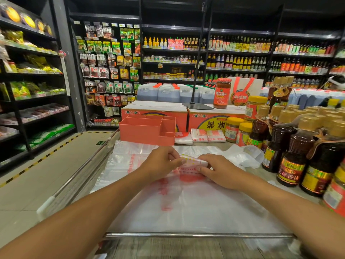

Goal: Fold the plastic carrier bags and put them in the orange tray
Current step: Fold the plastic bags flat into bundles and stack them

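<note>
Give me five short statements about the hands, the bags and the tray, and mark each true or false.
1. Both hands hold a small folded bag. True: the left hand and the right hand pinch it from either side.
2. The orange tray already holds folded bags. False: its visible compartments look empty.
3. Folded bags lie on the counter right of the tray. True.
4. The hands work on a bare counter. False: loose flat bags are spread beneath them.
5. The dark bottles stand left of the hands. False: they stand to the right.
</note>
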Motion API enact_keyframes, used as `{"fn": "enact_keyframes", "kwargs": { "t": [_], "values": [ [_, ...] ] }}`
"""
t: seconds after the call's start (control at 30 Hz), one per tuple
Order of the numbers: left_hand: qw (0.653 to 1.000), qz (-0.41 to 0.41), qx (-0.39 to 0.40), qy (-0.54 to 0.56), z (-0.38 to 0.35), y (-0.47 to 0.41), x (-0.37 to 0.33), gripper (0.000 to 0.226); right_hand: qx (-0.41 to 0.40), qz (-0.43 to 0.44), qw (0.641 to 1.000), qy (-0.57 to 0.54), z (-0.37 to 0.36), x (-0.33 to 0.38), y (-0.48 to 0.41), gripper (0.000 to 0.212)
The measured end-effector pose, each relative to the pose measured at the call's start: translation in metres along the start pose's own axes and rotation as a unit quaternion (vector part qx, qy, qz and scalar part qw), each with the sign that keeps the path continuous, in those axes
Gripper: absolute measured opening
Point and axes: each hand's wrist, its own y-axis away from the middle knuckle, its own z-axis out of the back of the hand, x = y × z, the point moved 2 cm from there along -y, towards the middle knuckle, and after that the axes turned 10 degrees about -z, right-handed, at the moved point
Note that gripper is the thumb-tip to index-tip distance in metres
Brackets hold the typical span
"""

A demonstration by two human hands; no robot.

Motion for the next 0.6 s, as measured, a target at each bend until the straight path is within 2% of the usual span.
{"fn": "enact_keyframes", "kwargs": {
  "t": [0.17,0.3,0.4,0.5,0.6],
  "values": [
    [0.999,-0.023,-0.008,0.022,0.000,0.000,-0.001,0.013,0.005,0.003,1.000,0.014,0.000,0.001,0.000,0.015],
    [0.999,-0.026,0.016,0.030,-0.001,0.001,-0.001,0.026,0.007,-0.006,1.000,0.006,0.002,0.003,0.002,0.011],
    [0.999,-0.046,0.019,0.008,-0.003,-0.001,0.001,0.013,0.003,-0.022,0.999,-0.032,0.004,0.004,0.003,0.007],
    [1.000,-0.026,-0.003,0.012,-0.003,-0.002,0.001,0.019,-0.005,-0.056,0.995,-0.080,0.007,0.007,0.003,0.006],
    [0.999,-0.012,0.019,0.031,-0.007,-0.003,0.007,0.018,0.020,-0.087,0.989,-0.119,0.007,0.011,0.004,0.014]
  ]
}}
